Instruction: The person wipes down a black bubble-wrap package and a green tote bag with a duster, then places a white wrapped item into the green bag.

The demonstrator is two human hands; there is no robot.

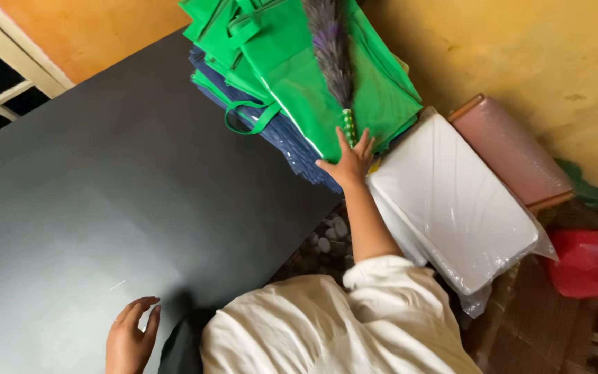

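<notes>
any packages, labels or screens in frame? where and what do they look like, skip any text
White flat package: right of the black table, rectangular, wrapped in clear plastic, right of the right hand.
Pink package: behind the white one, by the yellow wall, rectangular, plastic-wrapped.
Red plastic bag: far right, crumpled.
Stack of green bags: table's far corner, flat, over blue ones, duster on top.
No labels or screens visible.

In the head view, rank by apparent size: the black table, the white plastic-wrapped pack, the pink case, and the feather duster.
1. Black table, by far the largest.
2. White plastic-wrapped pack.
3. Pink case, partly hidden by the pack.
4. Feather duster, cut off at the top edge, so its rank against the case is unsure.
</notes>
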